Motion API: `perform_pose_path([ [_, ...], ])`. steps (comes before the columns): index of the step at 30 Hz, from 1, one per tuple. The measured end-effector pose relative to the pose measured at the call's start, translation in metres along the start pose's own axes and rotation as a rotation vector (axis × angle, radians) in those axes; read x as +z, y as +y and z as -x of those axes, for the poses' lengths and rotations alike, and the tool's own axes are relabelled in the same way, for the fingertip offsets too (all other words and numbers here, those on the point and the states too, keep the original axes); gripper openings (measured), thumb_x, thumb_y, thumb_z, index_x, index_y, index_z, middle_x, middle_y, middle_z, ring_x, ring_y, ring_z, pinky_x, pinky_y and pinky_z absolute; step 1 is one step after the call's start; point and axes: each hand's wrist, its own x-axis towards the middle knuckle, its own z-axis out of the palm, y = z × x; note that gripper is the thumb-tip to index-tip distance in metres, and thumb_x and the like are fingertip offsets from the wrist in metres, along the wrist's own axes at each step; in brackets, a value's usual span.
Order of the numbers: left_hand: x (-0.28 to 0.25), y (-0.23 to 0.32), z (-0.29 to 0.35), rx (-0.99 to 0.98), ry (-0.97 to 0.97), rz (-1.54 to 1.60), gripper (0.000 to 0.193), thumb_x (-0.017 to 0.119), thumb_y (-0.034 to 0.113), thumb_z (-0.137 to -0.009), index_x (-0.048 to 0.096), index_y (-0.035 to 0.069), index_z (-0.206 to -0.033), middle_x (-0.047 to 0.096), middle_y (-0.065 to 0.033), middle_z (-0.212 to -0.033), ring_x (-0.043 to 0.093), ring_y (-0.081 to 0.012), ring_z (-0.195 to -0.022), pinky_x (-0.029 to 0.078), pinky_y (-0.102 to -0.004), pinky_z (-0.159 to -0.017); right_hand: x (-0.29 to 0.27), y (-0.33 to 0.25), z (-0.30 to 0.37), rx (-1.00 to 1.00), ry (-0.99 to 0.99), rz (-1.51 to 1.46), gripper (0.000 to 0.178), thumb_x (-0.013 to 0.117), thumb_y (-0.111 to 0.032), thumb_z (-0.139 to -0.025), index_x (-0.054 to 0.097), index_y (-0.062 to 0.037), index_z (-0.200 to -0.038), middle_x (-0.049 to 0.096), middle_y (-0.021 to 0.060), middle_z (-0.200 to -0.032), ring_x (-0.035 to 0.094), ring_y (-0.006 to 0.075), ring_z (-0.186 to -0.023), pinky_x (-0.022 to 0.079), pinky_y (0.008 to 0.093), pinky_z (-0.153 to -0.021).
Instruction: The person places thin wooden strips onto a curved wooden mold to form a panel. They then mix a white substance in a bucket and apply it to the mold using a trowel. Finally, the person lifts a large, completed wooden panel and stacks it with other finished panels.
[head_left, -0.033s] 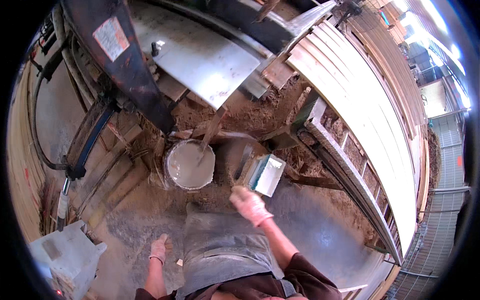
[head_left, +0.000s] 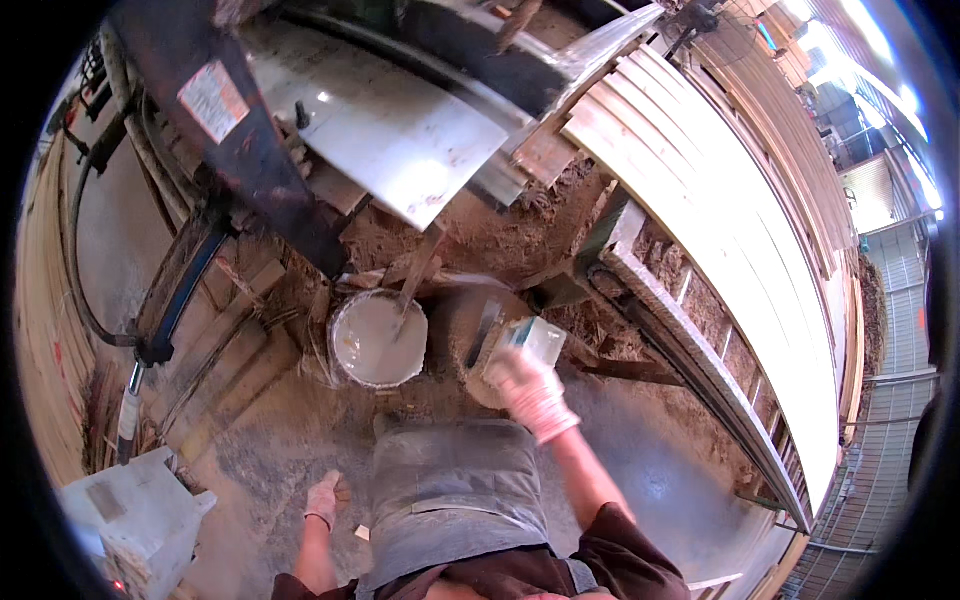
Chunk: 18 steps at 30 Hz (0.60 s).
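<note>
My right hand (head_left: 528, 390), in a pale pinkish glove, reaches forward to the near edge of a white and teal box-shaped thing (head_left: 541, 341). Motion blurs its fingers, so any grip on the box cannot be made out. The box lies on or over a brown round-topped thing (head_left: 478, 352). Left of it stands a bucket (head_left: 425, 345) of whitish, thick liquid, with a wooden stick (head_left: 424, 262) slanting out of it. My left hand (head_left: 325, 498), gloved too, hangs low at my side, holding nothing, its fingers loosely bent.
A machine with a dark metal arm (head_left: 235, 140) and a shiny metal plate (head_left: 385, 130) stands ahead. Pale boards (head_left: 720, 220) rest along a metal frame (head_left: 690, 340) at the right. A grey box (head_left: 135, 515) is at lower left, near stacked wood (head_left: 50, 340).
My right hand has moved forward and to the right, from beside the white and teal box to partly in front of it. My left hand stays almost where it was.
</note>
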Motion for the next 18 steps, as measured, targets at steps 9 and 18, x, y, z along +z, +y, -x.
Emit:
perform_pose_path([
  [9,0.129,-0.072,0.092,0.113,0.147,0.232,0.038,0.066,0.040,-0.099,0.072,0.004,-0.104,0.071,-0.0103,-0.095,0.070,-0.0258,-0.084,0.056,-0.0420,-0.072,-0.186,-0.045,-0.265,-0.135,0.212,0.547,0.045,0.063,-0.038,-0.098,0.063,-0.0039,-0.127,0.072,0.0225,-0.118,0.069,0.0379,-0.111,0.055,0.0483,-0.098],
  [18,0.240,-0.198,0.209,-0.065,0.145,0.105,0.034,0.061,0.035,-0.103,0.067,0.002,-0.111,0.068,-0.0104,-0.104,0.067,-0.0256,-0.095,0.057,-0.0413,-0.082,-0.147,-0.038,-0.383,-0.168,0.232,0.796,0.033,0.063,-0.027,-0.095,0.073,-0.0061,-0.118,0.069,0.0130,-0.125,0.065,0.0315,-0.118,0.054,0.0449,-0.089],
])
